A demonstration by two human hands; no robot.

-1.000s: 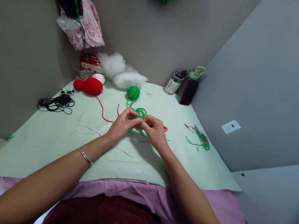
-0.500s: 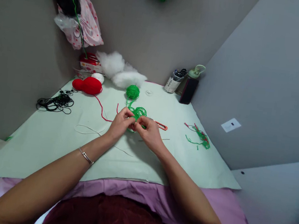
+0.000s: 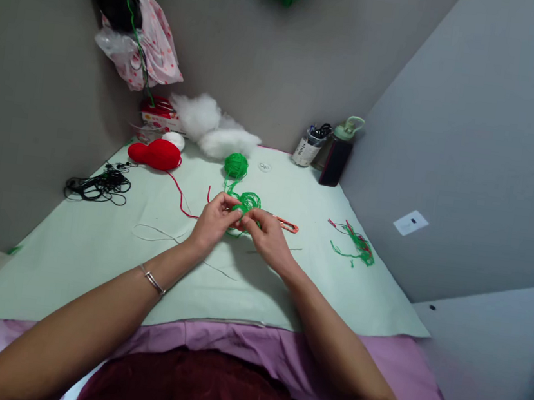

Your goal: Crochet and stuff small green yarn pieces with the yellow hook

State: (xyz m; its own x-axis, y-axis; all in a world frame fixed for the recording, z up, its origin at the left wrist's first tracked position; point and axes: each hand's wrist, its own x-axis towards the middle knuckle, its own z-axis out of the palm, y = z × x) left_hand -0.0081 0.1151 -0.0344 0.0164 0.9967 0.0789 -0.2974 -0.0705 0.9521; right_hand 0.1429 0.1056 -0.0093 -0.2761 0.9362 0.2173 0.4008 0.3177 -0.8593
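On the pale table cover [image 3: 235, 300], mid-table, the green yarn sits around and just beyond both hands, with its ball farther back.

Handling, my read, biggest first:
- loose green loops [image 3: 251, 199]: very light, limp, likely to snag on themselves. Take single strands near the fingers; grabbing the whole heap probably tightens the tangle.
- green ball [image 3: 236, 166]: light, squashy, could roll if its strand gets tugged. Hold it round the sides.
- green bit [image 3: 241, 208] at the fingertips: soft, little stiffness, not fragile, probably not slippery. Best pinched at its edge, thumb against index.

Fingers: left hand [image 3: 210, 222] has thumb and index gripping the green bit. Right hand [image 3: 268, 236] has its fingers bent in right next to it, at the same spot; can't tell if they're closed on yarn, contact is hidden.

Looks, same order:
- loops: bright green, thin strands, open messy coils, partly behind the fingers.
- ball: same green, roundish, wound in crossing turns, strands trailing from it toward the loops.
- bit: green, small, mostly covered by fingers. Too small to tell if it's worked fabric or bunched strand.
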